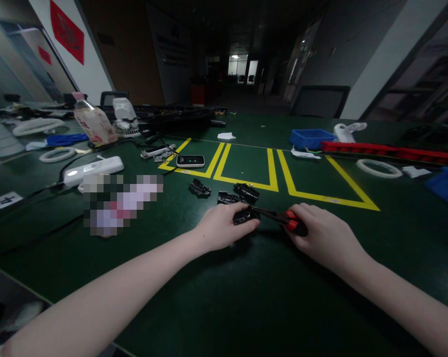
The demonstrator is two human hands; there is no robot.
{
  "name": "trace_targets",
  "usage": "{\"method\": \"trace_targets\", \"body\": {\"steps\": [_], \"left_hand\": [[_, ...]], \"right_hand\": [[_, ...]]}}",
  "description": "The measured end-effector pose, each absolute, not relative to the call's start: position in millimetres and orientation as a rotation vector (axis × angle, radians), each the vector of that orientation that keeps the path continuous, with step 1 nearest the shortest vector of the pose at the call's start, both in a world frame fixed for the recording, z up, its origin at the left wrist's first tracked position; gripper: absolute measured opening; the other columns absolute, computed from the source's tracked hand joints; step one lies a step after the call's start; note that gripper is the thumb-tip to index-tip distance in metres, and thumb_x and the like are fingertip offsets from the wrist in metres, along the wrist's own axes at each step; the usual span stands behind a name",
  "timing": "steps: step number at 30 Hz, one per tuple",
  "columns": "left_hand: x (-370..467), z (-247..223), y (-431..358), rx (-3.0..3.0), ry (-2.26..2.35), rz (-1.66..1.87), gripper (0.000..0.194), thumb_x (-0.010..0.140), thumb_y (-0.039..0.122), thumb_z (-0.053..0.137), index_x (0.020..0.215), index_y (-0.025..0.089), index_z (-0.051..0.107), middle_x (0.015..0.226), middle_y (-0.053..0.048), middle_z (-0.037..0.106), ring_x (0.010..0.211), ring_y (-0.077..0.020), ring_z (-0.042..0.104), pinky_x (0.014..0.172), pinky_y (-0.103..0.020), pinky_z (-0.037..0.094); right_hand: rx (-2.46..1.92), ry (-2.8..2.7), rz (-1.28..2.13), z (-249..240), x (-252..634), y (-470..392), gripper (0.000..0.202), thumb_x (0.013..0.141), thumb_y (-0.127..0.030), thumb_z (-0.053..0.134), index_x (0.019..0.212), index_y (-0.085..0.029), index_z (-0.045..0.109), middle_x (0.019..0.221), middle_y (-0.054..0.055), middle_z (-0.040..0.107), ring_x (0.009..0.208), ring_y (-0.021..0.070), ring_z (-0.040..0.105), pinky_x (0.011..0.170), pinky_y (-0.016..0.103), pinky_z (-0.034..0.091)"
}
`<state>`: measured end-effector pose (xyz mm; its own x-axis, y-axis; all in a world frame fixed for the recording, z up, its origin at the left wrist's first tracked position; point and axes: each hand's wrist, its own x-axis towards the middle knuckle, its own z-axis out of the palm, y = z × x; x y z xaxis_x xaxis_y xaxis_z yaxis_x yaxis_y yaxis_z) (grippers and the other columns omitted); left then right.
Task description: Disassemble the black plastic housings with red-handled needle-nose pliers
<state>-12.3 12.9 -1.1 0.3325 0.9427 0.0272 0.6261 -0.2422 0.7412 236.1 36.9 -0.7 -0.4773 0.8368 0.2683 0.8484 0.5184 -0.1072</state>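
My left hand (227, 225) is closed around a small black plastic part (244, 216), holding it just above the green table. In my right hand (320, 230) are red-handled pliers (279, 216), their dark jaws pointing left and meeting the part's right end. Whether the jaws bite on it I cannot tell. Right behind my left fingers lie two similar black parts, one (228, 197) partly covered by the hand and another (247, 191) farther right. A third black piece (200, 188) rests apart on the left.
Yellow tape outlines (246, 184) mark the table ahead. A white-edged device (190, 160) sits by the left outline, near grey scraps (159, 152). Farther left are a power strip (93, 170) and a bottle (93, 121). A blue bin (311, 138) and red strip (391, 151) stand back right.
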Motion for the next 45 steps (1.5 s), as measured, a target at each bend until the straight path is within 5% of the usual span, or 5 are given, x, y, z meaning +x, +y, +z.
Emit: {"method": "trace_targets", "body": {"steps": [8, 16, 34, 45], "left_hand": [[-11.0, 5.4, 12.5, 1.971, 1.399, 0.539, 0.049, 0.09, 0.059, 0.051, 0.113, 0.018, 0.066, 0.093, -0.005, 0.074, 0.073, -0.0201, 0.066, 0.06, -0.031, 0.046], [-9.7, 1.0, 12.8, 2.053, 1.437, 0.552, 0.055, 0.091, 0.06, 0.051, 0.123, 0.017, 0.06, 0.087, -0.006, 0.072, 0.073, -0.0223, 0.066, 0.062, -0.032, 0.046], [-12.4, 2.2, 13.2, 2.02, 1.372, 0.559, 0.05, 0.092, 0.062, 0.048, 0.112, 0.019, 0.065, 0.09, -0.004, 0.072, 0.071, -0.0193, 0.065, 0.058, -0.029, 0.044], [-10.9, -2.6, 13.6, 2.073, 1.421, 0.573, 0.055, 0.09, 0.064, 0.052, 0.119, 0.018, 0.06, 0.095, -0.005, 0.073, 0.078, -0.0225, 0.067, 0.064, -0.033, 0.048]], "right_hand": [[-1.411, -2.465, -0.053, 0.3, 235.6, 37.6, 0.024, 0.076, -0.033, 0.055, 0.094, -0.019, 0.063, 0.089, 0.011, 0.068, 0.078, 0.0265, 0.063, 0.065, 0.041, 0.052], [-1.5, -2.446, 0.127, -0.3, 234.0, 38.6, 0.015, 0.077, -0.036, 0.056, 0.085, -0.024, 0.06, 0.08, 0.006, 0.068, 0.068, 0.0218, 0.064, 0.056, 0.035, 0.052], [-1.436, -2.468, -0.079, 2.6, 237.1, 37.5, 0.026, 0.075, -0.033, 0.056, 0.095, -0.019, 0.064, 0.093, 0.012, 0.069, 0.083, 0.0283, 0.065, 0.071, 0.045, 0.054], [-1.49, -2.449, 0.046, 1.2, 235.2, 38.3, 0.019, 0.076, -0.037, 0.057, 0.087, -0.022, 0.062, 0.083, 0.008, 0.068, 0.072, 0.0244, 0.065, 0.06, 0.038, 0.054]]}}
